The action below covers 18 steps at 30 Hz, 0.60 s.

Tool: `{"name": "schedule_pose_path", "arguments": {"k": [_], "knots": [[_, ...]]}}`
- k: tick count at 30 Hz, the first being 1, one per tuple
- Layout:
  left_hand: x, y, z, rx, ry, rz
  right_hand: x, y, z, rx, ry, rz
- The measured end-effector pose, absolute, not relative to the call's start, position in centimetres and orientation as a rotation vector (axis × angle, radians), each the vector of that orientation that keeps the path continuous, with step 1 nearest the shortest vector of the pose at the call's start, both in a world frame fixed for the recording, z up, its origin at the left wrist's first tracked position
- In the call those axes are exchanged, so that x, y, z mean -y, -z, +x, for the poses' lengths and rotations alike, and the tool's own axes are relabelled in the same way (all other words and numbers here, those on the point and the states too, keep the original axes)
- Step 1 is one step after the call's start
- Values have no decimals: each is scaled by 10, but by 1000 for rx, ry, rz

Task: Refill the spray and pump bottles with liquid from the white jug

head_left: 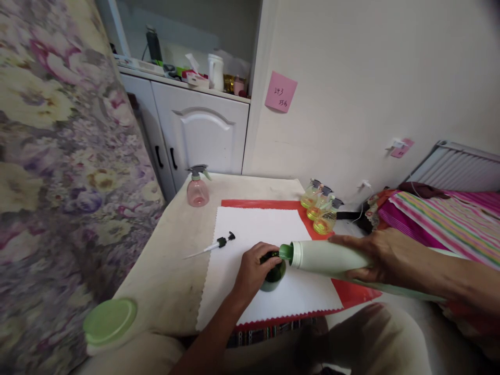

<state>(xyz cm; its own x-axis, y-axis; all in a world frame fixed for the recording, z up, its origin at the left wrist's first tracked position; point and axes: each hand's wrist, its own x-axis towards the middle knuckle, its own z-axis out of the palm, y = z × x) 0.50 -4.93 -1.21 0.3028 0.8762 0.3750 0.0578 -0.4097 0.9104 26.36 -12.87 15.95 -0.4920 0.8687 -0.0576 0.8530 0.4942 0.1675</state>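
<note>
My left hand [253, 268] is closed around the neck of a dark green bottle [273, 278], which stands on a white sheet with scalloped edges [304, 291]. My right hand [371, 255] grips a large pale green bottle [328, 258], tipped nearly level toward the left. Its uncapped mouth, with green liquid [286, 252] at the lip, meets the top of the dark bottle. Whether liquid runs inside is hidden by my left fingers. Left of my hands lies a black pump head with a white tube [221, 242].
A pink spray bottle [198, 191] stands at the table's back left. Several yellow spray bottles [323, 221] are grouped at the back right, on the red sheet [258, 203]. A round green lid [111, 319] lies at the near left corner. A floral curtain [70, 182] borders the left.
</note>
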Motion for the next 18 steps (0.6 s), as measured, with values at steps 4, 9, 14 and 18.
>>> {"name": "schedule_pose_path", "arguments": {"k": [4, 9, 14, 18], "knots": [[49, 13, 5, -846, -1226, 1725, 128, -158, 265, -2607, -180, 1502], [49, 13, 6, -853, -1230, 1731, 129, -159, 264, -2597, -171, 1501], [49, 12, 5, -852, -1229, 1743, 129, -161, 263, -2590, -148, 1513], [49, 12, 5, -858, -1232, 1739, 129, -160, 264, -2597, -157, 1504]]}}
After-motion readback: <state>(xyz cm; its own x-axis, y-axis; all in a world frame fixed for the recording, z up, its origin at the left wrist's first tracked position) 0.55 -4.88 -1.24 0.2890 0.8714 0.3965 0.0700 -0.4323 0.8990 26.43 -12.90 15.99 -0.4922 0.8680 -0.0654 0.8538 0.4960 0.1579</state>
